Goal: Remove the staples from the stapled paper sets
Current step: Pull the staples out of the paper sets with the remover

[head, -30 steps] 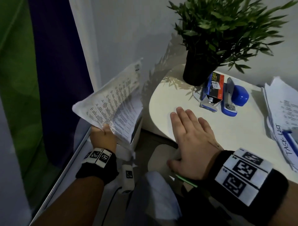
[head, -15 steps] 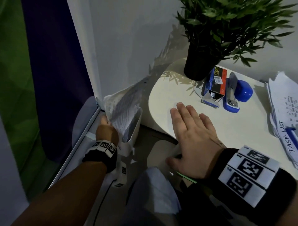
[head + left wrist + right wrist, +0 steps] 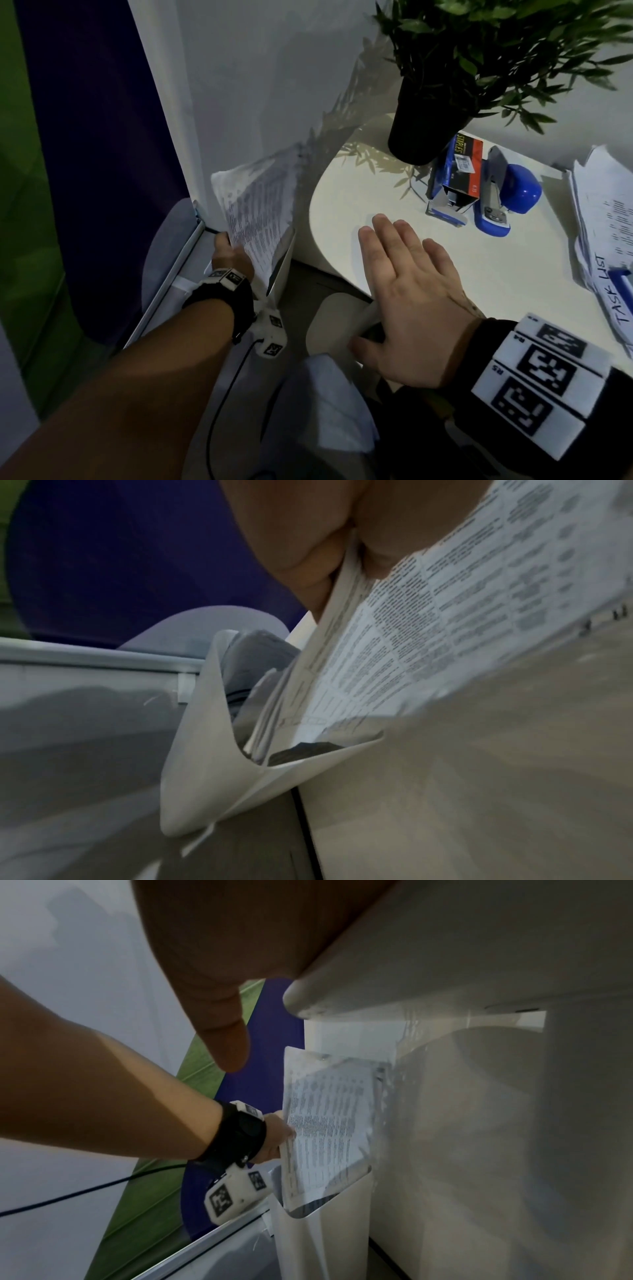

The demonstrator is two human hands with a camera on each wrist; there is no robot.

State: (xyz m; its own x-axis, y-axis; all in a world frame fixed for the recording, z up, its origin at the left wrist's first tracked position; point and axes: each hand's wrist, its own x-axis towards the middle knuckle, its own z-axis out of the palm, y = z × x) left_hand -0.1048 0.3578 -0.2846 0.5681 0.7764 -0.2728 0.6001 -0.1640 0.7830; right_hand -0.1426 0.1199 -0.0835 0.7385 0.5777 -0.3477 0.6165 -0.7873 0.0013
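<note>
My left hand [image 3: 230,255] grips a set of printed sheets [image 3: 258,209] by its lower edge, low at the left beside the table. The sheets [image 3: 428,610] stand partly inside a white bin [image 3: 212,764], with the thumb and fingers [image 3: 308,550] pinching them. From the right wrist view the same sheets [image 3: 329,1123] lean into the bin [image 3: 325,1240]. My right hand [image 3: 407,294] lies flat and open on the white table [image 3: 513,260], holding nothing. A stack of printed papers [image 3: 603,219] marked "TASK LIST" lies at the table's right edge.
A blue stapler [image 3: 503,198] and an open staples box [image 3: 462,174] sit near a black potted plant [image 3: 428,126] at the back of the table. A white wall panel [image 3: 222,85] stands right behind the bin. A black cable [image 3: 226,394] trails under my left forearm.
My left hand has carried the sheets down from chest height into the white bin beside the table. The right hand has stayed flat on the table.
</note>
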